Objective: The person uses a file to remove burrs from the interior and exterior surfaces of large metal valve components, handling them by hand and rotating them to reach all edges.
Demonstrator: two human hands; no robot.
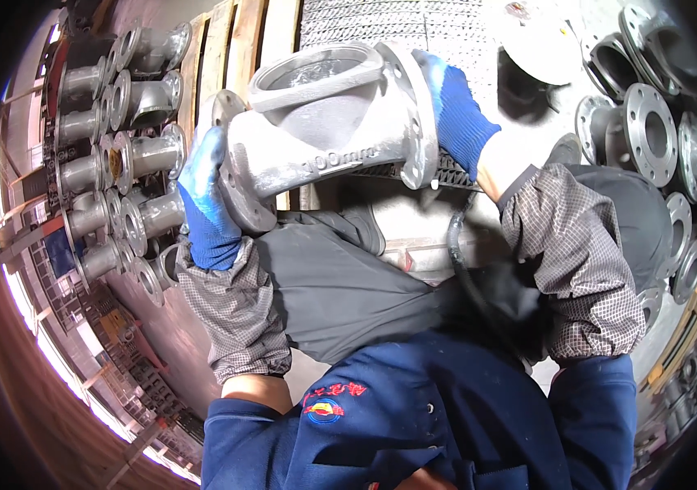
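Note:
A grey cast-metal valve body (316, 135) with a round flange at each end and a wide oval opening on its upper side is held up in front of me. My left hand (206, 200), in a blue and white work glove, grips the left flange from its outer side. On the other end, my right hand (456, 110), gloved in blue, is closed on the right flange; its fingertips are partly hidden behind the metal. Raised lettering runs along the lower side of the body. Checked sleeve covers wrap both forearms.
Stacked flanged castings (148, 151) stand on the left, and more flanged castings (651, 131) lie on the right. Behind the valve body are a wooden pallet (242, 41) and a metal grating (365, 24). A round white-topped stool (535, 41) stands beyond my right hand. A black hose (456, 245) hangs near my legs.

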